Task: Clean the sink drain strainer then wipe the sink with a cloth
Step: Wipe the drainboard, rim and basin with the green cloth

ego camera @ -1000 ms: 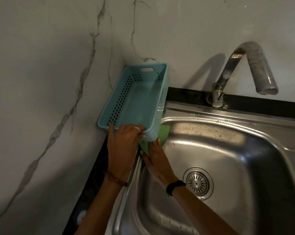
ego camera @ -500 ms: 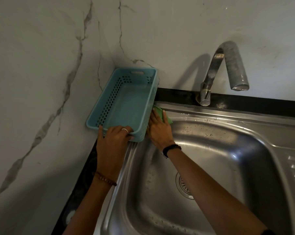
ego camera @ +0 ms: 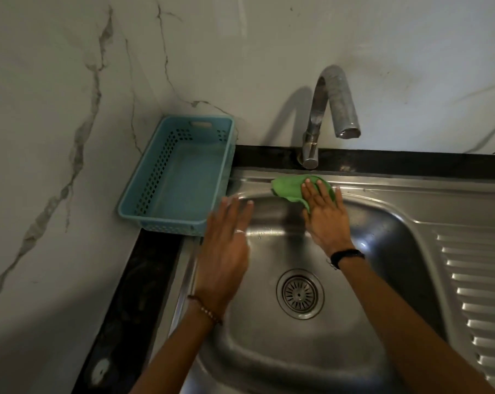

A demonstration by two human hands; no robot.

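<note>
Bare forearms, beaded bracelet on left wrist, ring, black band on right wrist

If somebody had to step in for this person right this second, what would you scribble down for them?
Right hand: fingers flat, pressing the green cloth on the sink's back rim, just below the tap.
Left hand: open, holding nothing, over the bowl's left edge by the blue basket.
Strainer: seated in the drain, looks free of debris.
Basket sits in the corner, off the rim.
Left: wipe the rest of the rim, the bowl and the ribbed drainboard.
</note>
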